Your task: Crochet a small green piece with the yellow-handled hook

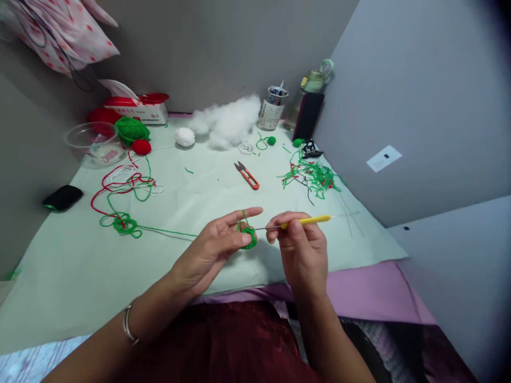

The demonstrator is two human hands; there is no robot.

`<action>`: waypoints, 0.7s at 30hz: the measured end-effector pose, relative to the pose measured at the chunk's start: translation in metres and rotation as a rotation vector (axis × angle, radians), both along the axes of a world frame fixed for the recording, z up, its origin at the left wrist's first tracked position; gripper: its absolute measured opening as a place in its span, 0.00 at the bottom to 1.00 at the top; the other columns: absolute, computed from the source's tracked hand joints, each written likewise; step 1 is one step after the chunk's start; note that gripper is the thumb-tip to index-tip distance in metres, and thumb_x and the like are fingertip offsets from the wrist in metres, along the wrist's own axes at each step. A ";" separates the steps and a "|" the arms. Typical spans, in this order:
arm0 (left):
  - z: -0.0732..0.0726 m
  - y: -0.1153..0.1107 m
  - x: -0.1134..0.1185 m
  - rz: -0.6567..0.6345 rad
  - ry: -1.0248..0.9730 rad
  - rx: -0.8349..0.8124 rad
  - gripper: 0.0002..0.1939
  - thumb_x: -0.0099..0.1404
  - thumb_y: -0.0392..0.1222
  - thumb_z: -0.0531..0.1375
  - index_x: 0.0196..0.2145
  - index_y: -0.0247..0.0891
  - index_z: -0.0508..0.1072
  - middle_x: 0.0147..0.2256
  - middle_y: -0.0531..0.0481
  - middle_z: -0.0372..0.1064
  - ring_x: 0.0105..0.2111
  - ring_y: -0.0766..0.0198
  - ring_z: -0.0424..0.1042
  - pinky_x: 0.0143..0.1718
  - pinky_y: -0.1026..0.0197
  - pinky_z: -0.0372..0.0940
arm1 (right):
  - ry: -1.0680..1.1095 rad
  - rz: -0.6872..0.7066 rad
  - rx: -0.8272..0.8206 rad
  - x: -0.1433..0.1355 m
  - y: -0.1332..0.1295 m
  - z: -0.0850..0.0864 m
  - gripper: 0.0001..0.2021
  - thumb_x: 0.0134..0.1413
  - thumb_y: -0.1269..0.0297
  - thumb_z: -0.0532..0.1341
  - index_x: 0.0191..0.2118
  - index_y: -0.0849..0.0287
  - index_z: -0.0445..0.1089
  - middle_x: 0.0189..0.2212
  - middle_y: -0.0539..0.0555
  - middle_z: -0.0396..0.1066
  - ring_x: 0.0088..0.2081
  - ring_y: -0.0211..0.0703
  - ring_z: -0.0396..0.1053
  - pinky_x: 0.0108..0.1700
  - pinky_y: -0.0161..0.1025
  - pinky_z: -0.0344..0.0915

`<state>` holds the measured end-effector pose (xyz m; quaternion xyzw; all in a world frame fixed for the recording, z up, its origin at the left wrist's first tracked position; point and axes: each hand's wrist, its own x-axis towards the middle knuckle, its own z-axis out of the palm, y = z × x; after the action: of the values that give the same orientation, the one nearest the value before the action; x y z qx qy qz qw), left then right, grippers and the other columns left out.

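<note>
A small green crocheted piece is pinched between the thumb and fingers of my left hand. Green yarn loops over its raised index finger, and a strand runs left to a loose green tangle. My right hand grips a crochet hook by its yellow handle. The hook's thin metal shaft points left and reaches the green piece; whether its tip is inside a stitch is too small to tell.
Orange-handled snips lie beyond my hands. White stuffing, a white yarn ball and a pen cup stand at the back. Green yarn scraps lie right; a plastic tub and black object are left.
</note>
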<state>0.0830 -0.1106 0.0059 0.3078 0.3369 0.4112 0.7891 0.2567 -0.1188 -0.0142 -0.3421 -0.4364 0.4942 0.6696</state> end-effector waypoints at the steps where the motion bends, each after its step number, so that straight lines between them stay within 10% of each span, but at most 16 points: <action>1: 0.000 0.000 0.000 -0.016 -0.021 -0.012 0.27 0.57 0.41 0.75 0.55 0.41 0.82 0.35 0.53 0.70 0.34 0.68 0.65 0.40 0.64 0.59 | 0.036 0.009 -0.028 0.001 0.001 0.001 0.09 0.66 0.59 0.67 0.37 0.54 0.82 0.30 0.50 0.78 0.29 0.34 0.73 0.34 0.33 0.71; 21: -0.004 -0.004 0.005 0.167 0.073 0.179 0.24 0.60 0.38 0.75 0.54 0.50 0.83 0.30 0.57 0.71 0.33 0.70 0.70 0.45 0.64 0.65 | -0.100 0.035 -0.002 -0.006 -0.004 -0.006 0.05 0.63 0.62 0.70 0.43 0.49 0.83 0.34 0.49 0.80 0.32 0.36 0.74 0.37 0.35 0.71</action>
<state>0.0879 -0.1146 0.0023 0.3625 0.3520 0.4924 0.7087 0.2508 -0.1231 -0.0197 -0.3595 -0.4745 0.4885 0.6380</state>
